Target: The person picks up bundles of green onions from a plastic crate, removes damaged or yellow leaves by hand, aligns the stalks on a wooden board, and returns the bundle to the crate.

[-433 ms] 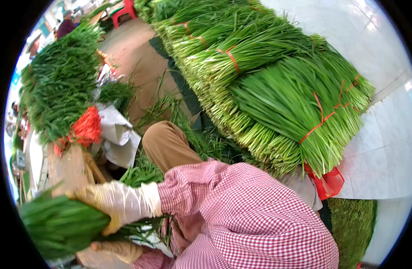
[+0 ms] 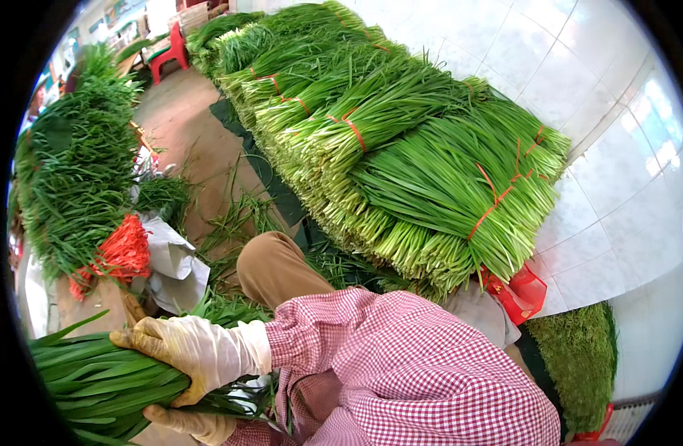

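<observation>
At the lower left, a thick bunch of long, flat green leaves that look like garlic chives [image 2: 107,379] lies between my two gloved hands. My right hand [image 2: 196,349] presses over its top, thumb and fingers closed round it. From below, my left hand [image 2: 196,425] grips the same bunch, its thumb showing and its other fingers hidden beneath the leaves. Both gloves are whitish with yellow-brown stains at the fingers. The bunch's far end runs out of the picture's dark rim. Loose leaves [image 2: 245,398] hang by my wrists.
Chive bunches [image 2: 430,171] tied with red bands are stacked on the right. More leaves [image 2: 81,171] are heaped left, beside red ties [image 2: 122,249] and a white sheet [image 2: 174,260]. Scraps [image 2: 237,219] litter the floor. A red stool [image 2: 170,56] stands far off; a red bag [image 2: 516,293] lies right.
The view has shifted, so the stack and the heap sit farther left in the picture. The held bunch, smeared by motion before, is now sharp. Both hands still grip it.
</observation>
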Demonstrator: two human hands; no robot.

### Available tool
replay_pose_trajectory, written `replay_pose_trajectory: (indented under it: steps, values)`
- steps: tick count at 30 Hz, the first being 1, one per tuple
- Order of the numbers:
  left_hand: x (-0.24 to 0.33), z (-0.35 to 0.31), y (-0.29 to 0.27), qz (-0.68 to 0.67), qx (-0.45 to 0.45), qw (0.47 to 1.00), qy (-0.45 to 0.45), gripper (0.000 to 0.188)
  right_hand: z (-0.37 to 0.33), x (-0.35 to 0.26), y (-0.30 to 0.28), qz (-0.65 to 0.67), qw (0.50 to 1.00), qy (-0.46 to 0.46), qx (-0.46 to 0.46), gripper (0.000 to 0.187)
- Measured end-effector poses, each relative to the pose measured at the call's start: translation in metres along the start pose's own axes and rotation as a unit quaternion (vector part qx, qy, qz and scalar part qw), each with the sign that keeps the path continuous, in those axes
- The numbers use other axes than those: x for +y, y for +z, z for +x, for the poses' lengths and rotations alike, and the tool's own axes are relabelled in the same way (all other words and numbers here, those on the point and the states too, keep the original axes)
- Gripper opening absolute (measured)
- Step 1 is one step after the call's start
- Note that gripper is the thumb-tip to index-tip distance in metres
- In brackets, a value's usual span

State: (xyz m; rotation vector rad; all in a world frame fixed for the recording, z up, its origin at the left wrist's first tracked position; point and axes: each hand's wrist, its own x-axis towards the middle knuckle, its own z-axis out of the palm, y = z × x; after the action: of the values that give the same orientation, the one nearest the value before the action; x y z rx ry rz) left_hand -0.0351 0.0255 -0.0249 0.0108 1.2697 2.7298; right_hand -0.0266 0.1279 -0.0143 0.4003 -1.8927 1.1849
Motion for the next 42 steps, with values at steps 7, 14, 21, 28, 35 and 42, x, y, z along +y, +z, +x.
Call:
replay_pose_trajectory:
  steps: [7,14,21,28,35,42]
  values:
    - [0.003,0.0,-0.002,-0.005,-0.024,1.0,-0.004,0.064,-0.032,-0.021,-0.021,-0.066,0.997,-0.027,0.027,0.09]
    - [0.027,-0.003,-0.004,-0.01,-0.059,0.998,0.025,0.062,-0.072,-0.05,-0.124,-0.204,0.967,0.052,-0.147,0.063]
    - [0.04,-0.018,0.029,-0.052,-0.115,0.992,0.007,0.06,0.005,-0.106,-0.141,-0.12,0.992,0.01,0.042,0.103]
    - [0.049,-0.034,0.073,-0.108,-0.231,0.966,-0.05,0.058,-0.01,-0.065,-0.047,0.189,0.982,0.023,0.015,0.125]
    - [0.065,-0.054,0.171,0.015,-0.304,0.937,0.171,0.052,0.043,-0.087,-0.102,0.211,0.969,0.085,0.098,0.098]
    - [-0.004,-0.052,0.231,0.11,-0.56,0.764,0.302,0.078,0.109,-0.106,-0.286,-0.027,0.972,-0.09,0.216,0.061]
